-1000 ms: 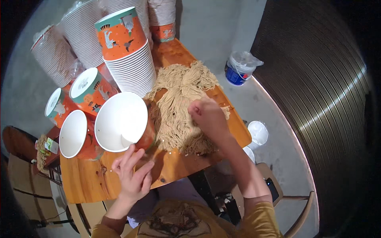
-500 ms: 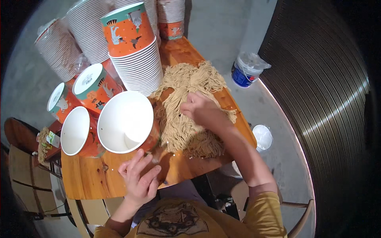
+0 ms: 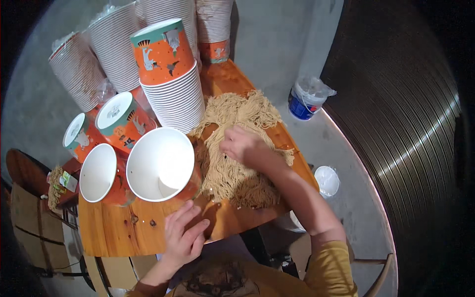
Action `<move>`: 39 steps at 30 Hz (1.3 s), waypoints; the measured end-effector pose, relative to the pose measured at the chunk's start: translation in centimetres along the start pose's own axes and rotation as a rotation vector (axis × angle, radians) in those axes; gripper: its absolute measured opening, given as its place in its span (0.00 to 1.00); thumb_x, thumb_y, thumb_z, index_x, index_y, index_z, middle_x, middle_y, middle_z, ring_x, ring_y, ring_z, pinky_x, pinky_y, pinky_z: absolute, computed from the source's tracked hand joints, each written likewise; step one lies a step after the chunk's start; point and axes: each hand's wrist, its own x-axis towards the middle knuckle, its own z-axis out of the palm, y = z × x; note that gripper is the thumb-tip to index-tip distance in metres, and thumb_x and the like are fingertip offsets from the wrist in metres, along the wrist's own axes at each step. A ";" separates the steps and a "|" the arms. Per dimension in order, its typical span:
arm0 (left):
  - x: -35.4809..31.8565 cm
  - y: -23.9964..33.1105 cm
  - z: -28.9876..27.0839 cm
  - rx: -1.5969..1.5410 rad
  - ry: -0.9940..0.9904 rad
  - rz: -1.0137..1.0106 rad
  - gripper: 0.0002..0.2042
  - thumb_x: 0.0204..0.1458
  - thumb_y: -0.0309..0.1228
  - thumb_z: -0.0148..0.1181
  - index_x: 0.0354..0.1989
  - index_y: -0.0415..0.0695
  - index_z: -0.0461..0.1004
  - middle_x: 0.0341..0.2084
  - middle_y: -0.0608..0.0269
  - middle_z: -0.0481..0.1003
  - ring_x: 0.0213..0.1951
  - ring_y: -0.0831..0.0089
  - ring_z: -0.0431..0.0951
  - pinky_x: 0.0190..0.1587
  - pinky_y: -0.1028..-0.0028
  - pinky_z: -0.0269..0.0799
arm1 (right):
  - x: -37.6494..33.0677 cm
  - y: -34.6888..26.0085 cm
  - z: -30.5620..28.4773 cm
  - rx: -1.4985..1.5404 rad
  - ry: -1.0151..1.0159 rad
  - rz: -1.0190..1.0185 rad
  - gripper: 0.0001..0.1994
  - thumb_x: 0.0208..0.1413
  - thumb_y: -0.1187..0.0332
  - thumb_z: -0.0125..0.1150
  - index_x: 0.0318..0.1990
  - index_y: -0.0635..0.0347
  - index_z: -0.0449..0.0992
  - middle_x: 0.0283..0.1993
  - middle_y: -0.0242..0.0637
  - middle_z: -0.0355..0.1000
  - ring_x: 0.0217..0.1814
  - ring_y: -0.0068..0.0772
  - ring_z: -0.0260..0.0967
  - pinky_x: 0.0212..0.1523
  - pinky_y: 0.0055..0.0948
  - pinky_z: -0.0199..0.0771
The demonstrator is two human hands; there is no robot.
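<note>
A wide heap of tan, yarn-like strands [image 3: 217, 175] lies across the right part of the wooden table. My right hand [image 3: 242, 147] is on top of it with its fingers curled in. Whatever those fingers hold, if anything, is hidden beneath them. My left hand [image 3: 185, 231] hovers palm inward at the table's near edge, fingers bent but apart, holding nothing. Just beyond its fingertips stands a large open paper bucket [image 3: 161, 166], white inside and orange outside. A smaller-looking open paper bucket [image 3: 98, 173] is to its left.
Behind these sit two upturned orange-and-teal buckets [image 3: 116, 110] and a tall bucket stack [image 3: 173, 101]. More stacks in plastic [image 3: 114, 47] line the back of the table [image 3: 118, 232]. On the floor at right are a blue-and-white pail [image 3: 304, 104] and a white tub [image 3: 326, 180].
The whole view has tipped a little, so everything sits lower in it. My left hand has shifted slightly right; the right hand stays curled over about the same spot on the strands.
</note>
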 end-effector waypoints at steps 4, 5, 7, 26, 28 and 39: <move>0.0 -0.1 0.1 -0.014 -0.008 -0.003 0.15 0.42 0.21 0.57 0.41 0.45 0.77 0.49 0.54 0.72 0.54 0.52 0.73 0.48 0.61 0.69 | 0.3 -0.4 -0.2 0.031 0.149 -0.065 0.03 0.48 0.71 0.59 0.26 0.57 0.72 0.29 0.36 0.63 0.37 0.37 0.67 0.33 0.34 0.74; 0.0 -0.1 0.2 -0.036 -0.007 -0.007 0.15 0.42 0.21 0.57 0.41 0.45 0.77 0.49 0.54 0.72 0.53 0.52 0.73 0.48 0.61 0.70 | 0.2 -0.5 -0.2 0.060 0.189 -0.049 0.03 0.47 0.71 0.59 0.26 0.57 0.72 0.29 0.36 0.63 0.37 0.37 0.67 0.34 0.34 0.73; 0.2 -0.1 0.4 -0.058 -0.008 -0.013 0.14 0.42 0.21 0.58 0.41 0.44 0.77 0.49 0.53 0.72 0.53 0.51 0.73 0.48 0.61 0.71 | 0.2 -0.5 -0.2 0.092 0.229 -0.031 0.02 0.46 0.71 0.59 0.26 0.56 0.73 0.29 0.35 0.63 0.36 0.36 0.67 0.34 0.33 0.73; 2.4 1.8 2.1 -0.380 0.009 -0.286 0.19 0.54 0.20 0.53 0.56 0.38 0.65 0.57 0.49 0.65 0.56 0.56 0.70 0.52 0.65 0.72 | -0.1 -3.5 -3.2 0.244 0.082 0.010 0.04 0.50 0.71 0.60 0.32 0.60 0.72 0.36 0.37 0.68 0.42 0.40 0.66 0.43 0.36 0.71; 3.4 1.6 2.8 -0.617 0.030 -0.420 0.30 0.58 0.20 0.51 0.68 0.40 0.47 0.66 0.52 0.51 0.60 0.64 0.64 0.53 0.70 0.71 | 0.0 -5.8 -4.4 0.330 0.042 -0.044 0.05 0.49 0.72 0.61 0.32 0.61 0.72 0.37 0.37 0.70 0.41 0.42 0.67 0.43 0.34 0.72; -3.7 3.9 -5.0 -0.908 -0.093 -0.814 0.15 0.58 0.29 0.57 0.51 0.38 0.65 0.44 0.64 0.69 0.43 0.79 0.70 0.46 0.77 0.67 | -0.5 -18.4 -4.3 0.504 0.223 -0.140 0.10 0.49 0.68 0.63 0.38 0.60 0.71 0.36 0.36 0.69 0.41 0.39 0.72 0.32 0.30 0.76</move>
